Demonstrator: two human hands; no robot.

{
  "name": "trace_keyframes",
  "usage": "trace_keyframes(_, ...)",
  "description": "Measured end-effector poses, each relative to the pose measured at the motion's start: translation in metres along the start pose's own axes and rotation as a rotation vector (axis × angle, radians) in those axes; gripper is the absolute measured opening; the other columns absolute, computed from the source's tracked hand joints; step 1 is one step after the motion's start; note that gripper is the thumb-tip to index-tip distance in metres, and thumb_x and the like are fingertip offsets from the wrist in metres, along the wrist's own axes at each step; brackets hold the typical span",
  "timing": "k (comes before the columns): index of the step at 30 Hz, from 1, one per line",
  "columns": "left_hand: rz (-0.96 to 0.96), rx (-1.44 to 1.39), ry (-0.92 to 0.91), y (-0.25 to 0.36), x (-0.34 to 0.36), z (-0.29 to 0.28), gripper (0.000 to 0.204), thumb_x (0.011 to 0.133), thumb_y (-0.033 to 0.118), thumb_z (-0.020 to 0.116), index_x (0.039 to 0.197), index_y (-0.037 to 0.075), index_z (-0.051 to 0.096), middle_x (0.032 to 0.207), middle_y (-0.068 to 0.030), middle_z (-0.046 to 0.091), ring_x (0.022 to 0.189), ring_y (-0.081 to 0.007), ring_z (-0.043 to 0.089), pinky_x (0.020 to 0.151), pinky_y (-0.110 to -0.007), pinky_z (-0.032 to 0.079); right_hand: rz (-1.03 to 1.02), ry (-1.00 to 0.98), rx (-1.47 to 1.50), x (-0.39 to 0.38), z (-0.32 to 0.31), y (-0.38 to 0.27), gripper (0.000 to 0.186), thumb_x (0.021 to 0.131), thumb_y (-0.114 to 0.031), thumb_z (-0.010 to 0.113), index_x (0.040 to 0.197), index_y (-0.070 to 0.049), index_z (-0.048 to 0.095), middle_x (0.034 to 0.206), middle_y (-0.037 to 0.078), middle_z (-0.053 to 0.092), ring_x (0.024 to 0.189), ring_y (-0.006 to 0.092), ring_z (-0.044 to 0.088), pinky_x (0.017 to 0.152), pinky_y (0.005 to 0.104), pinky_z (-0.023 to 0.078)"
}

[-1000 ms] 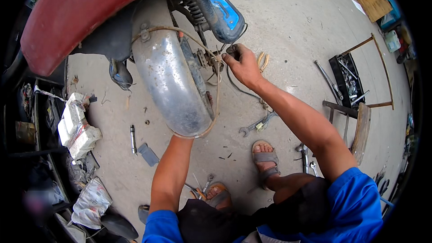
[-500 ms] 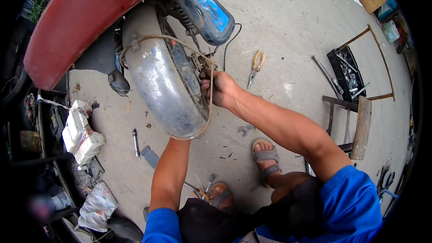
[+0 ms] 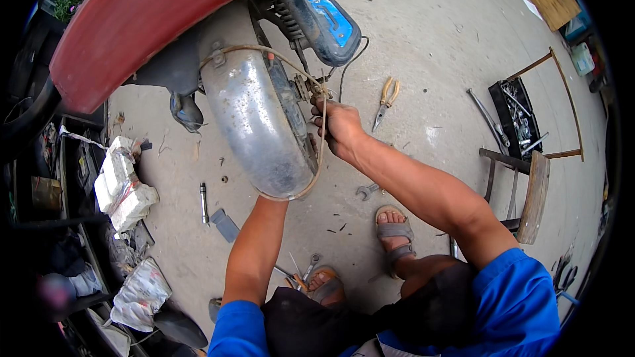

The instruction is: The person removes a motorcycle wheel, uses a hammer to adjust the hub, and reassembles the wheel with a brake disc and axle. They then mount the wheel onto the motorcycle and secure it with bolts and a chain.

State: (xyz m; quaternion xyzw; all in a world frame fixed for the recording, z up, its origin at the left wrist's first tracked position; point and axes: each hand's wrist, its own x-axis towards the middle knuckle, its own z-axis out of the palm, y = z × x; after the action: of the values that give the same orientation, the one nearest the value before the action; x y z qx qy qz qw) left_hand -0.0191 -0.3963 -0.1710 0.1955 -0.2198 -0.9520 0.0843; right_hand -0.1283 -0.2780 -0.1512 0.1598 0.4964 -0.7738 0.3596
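A wheel under a worn silvery mudguard (image 3: 254,119) stands before me, beneath the red rear body (image 3: 159,20) of a motorbike or scooter. My right hand (image 3: 340,122) is at the wheel's right side, by the axle end (image 3: 307,86). Its fingers are curled in a pinch there; what lies between them is too small to make out. A thin brown stay rod (image 3: 323,139) loops round the mudguard and passes in front of those fingers. My left forearm (image 3: 254,244) reaches under the mudguard's near end, which hides the left hand and its fingers.
Yellow-handled pliers (image 3: 385,104) lie right of the wheel. Further right are a black tool tray (image 3: 516,116), a long wrench (image 3: 488,119) and a wooden stool (image 3: 532,198). A socket bar (image 3: 204,203) and spanner (image 3: 366,192) lie on the floor. Cluttered shelving (image 3: 66,218) lines the left.
The whole view has shifted slightly, so the wheel and tools appear further right. My right hand stays at the axle, its fingers slightly repositioned. The left arm remains under the mudguard.
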Motion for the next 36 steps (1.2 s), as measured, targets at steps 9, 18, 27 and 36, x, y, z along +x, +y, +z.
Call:
trace_keyframes(9, -0.044, -0.022, 0.018, -0.009, 0.000, -0.008, 0.051, 0.102, 0.049, 0.045, 0.133, 0.009, 0.053, 0.109, -0.0121, 0.066, 0.093, -0.0267, 0.066, 0.084, -0.041, 0.057, -0.381, 0.066, -0.457, -0.010, 0.000, -0.020, 0.027, 0.095, -0.018, 0.068, 0.086, 0.007, 0.071, 0.072, 0.006, 0.067, 0.060, 0.0114, 0.056, 0.055, 0.0306, 0.046)
trace_keyframes(18, -0.060, -0.044, 0.017, -0.012, 0.003, -0.010, 0.050, 0.102, 0.049, 0.045, 0.134, 0.011, 0.053, 0.111, -0.0107, 0.066, 0.094, -0.0264, 0.066, 0.085, -0.041, 0.057, -0.594, 0.037, -0.651, 0.012, -0.013, -0.012, 0.029, 0.096, -0.019, 0.067, 0.081, 0.006, 0.068, 0.067, 0.009, 0.066, 0.059, 0.0142, 0.060, 0.054, 0.0335, 0.049)
trace_keyframes(27, -0.020, -0.053, -0.005, -0.006, 0.007, -0.009, 0.049, 0.103, 0.049, 0.044, 0.135, 0.013, 0.053, 0.112, -0.0093, 0.065, 0.094, -0.0261, 0.066, 0.086, -0.042, 0.057, -0.697, 0.074, -0.808, 0.021, -0.016, -0.011, 0.032, 0.092, -0.022, 0.069, 0.079, 0.007, 0.065, 0.062, 0.018, 0.062, 0.055, 0.0233, 0.059, 0.056, 0.0417, 0.046)
trace_keyframes(36, -0.003, -0.068, -0.012, -0.004, 0.008, -0.009, 0.048, 0.103, 0.049, 0.043, 0.135, 0.015, 0.053, 0.114, -0.0079, 0.065, 0.095, -0.0258, 0.066, 0.087, -0.043, 0.057, -0.725, 0.110, -0.794, 0.020, -0.008, -0.012, 0.031, 0.091, -0.023, 0.070, 0.078, 0.006, 0.068, 0.062, 0.020, 0.062, 0.054, 0.0267, 0.058, 0.057, 0.0428, 0.046)
